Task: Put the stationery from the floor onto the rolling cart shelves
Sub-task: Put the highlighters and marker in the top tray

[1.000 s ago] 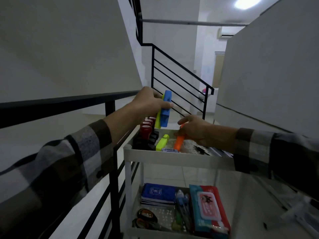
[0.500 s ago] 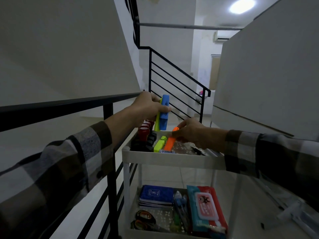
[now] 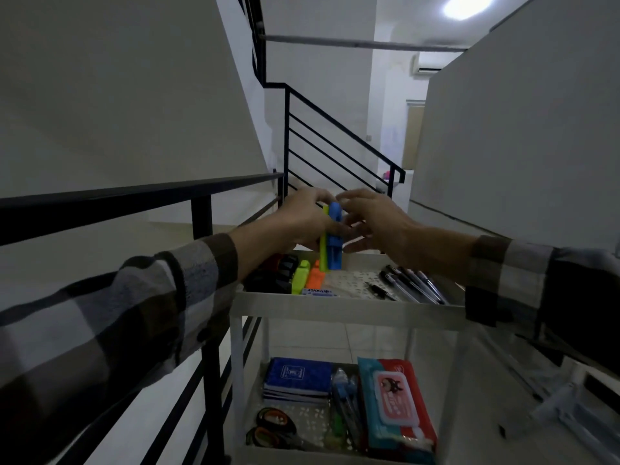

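Observation:
My left hand (image 3: 303, 219) holds a blue highlighter (image 3: 334, 238) and a yellow-green one (image 3: 323, 246) upright above the top shelf of the white rolling cart (image 3: 349, 310). My right hand (image 3: 379, 219) hovers just right of them with fingers spread, touching or nearly touching the blue one. On the top shelf lie a yellow-green highlighter (image 3: 299, 276), an orange highlighter (image 3: 314, 276), a white eraser (image 3: 319, 291), black items at the left and several pens (image 3: 412, 285).
The lower shelf holds a blue notebook stack (image 3: 297, 377), scissors (image 3: 273, 427), pens and a red wipes pack (image 3: 396, 404). A black railing (image 3: 134, 199) runs along the left over a stairwell. A white wall stands at the right.
My right hand let go of the orange highlighter on the top shelf and rose to the highlighters in my left hand. The left hand stayed about in place.

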Available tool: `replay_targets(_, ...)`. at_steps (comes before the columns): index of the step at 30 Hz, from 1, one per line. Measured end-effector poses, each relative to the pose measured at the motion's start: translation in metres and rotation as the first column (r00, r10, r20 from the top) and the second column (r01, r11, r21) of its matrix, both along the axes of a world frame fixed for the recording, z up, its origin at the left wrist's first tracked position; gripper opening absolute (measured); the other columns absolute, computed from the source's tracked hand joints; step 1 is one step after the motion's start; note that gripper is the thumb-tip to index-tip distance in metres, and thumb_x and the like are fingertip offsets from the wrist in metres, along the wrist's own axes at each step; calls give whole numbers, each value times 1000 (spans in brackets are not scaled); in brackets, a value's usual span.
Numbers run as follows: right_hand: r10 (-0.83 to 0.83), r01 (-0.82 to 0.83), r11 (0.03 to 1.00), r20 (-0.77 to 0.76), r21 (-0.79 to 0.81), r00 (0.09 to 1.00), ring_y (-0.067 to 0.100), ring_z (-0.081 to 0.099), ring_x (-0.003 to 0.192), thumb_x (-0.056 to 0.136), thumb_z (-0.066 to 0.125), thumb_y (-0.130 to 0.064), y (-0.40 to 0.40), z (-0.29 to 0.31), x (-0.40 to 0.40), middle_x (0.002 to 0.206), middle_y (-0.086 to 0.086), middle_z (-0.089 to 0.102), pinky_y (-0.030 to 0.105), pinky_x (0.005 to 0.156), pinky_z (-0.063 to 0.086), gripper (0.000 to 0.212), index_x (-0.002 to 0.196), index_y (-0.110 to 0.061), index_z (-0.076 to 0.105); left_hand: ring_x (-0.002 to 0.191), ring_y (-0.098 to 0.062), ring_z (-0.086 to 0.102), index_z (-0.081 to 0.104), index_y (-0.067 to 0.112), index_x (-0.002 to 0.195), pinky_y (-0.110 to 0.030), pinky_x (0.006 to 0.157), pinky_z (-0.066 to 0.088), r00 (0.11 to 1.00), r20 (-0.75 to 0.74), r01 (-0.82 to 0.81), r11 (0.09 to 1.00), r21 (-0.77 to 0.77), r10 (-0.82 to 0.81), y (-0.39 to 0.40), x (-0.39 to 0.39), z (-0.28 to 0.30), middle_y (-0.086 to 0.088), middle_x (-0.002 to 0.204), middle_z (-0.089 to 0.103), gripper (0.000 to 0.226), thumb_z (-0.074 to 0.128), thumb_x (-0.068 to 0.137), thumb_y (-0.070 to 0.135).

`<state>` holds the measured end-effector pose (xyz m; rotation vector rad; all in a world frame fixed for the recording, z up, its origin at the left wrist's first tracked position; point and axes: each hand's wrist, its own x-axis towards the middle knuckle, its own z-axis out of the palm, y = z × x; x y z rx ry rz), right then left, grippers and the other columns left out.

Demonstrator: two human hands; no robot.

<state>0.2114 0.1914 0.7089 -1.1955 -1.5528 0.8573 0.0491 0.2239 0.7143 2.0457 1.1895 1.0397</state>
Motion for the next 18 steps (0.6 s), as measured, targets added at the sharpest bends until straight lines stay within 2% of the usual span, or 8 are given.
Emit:
replay_targets(2,-29,33,999,96,-41,995,24,73,84,102,62,-24,1,-2,4,108,15,68,28,62,61,21,122,-20,63,83,-23,76,66,19,117,-26,57,62,996,-88,4,1000,-2,-5,0,7,-5,-9,100,71,43,89,81,15)
replay_targets(4,-52,66,993,137,-94,989,21,72,81,99,67,-21,4,-6,9,104,14,70,27,60,60,19,116,-15,64,78,-18,75,65,22,111,-22,54,59,986,-167,17,998,-60,-27,-1,12,-9,-8,98,73,42,91,79,15)
replay_targets(7,-93,119,984,184,-135,979,20,73,78,98,67,-19,9,-15,14,99,14,71,29,61,61,10,104,-12,66,69,-13,75,67,19,122,-18,52,58,974,-215,35,983,-181,-74,-2,13,-10,-3,93,72,50,91,79,12)
replay_targets(10,-119,160,976,257,-147,959,19,72,72,98,67,-18,14,-23,17,92,13,71,26,55,59,6,97,-12,66,89,-19,74,60,17,141,-27,69,64,956,-287,2,982,-191,-58,4,10,-7,-9,113,70,61,85,85,7)
replay_targets(11,-115,163,973,270,-162,956,19,72,70,97,68,-15,14,-25,17,91,14,71,25,53,58,5,99,-12,65,96,-22,73,59,20,143,-31,75,65,952,-304,-11,984,-178,-45,6,11,-6,-11,120,68,63,83,87,5)
replay_targets(13,-109,169,969,300,-182,948,19,73,69,95,70,-7,16,-28,17,92,14,72,24,51,59,18,111,-11,64,106,-26,71,55,24,147,-35,83,64,941,-339,-35,991,-129,-11,8,13,-7,-11,129,65,67,81,88,5)
replay_targets(16,-96,168,977,433,-130,896,16,73,68,95,70,-8,18,-30,15,92,12,72,22,52,58,30,124,-10,62,113,-27,67,51,23,150,-30,75,59,914,-404,-50,997,-60,21,8,19,-8,-12,134,64,71,81,88,7)
replay_targets(18,-70,140,987,572,-78,817,19,73,80,94,72,-16,19,-30,15,96,10,72,25,63,60,32,124,-9,65,101,-24,71,53,21,149,-24,61,56,901,-432,-54,998,-43,30,9,23,-9,-12,134,63,68,79,89,4)
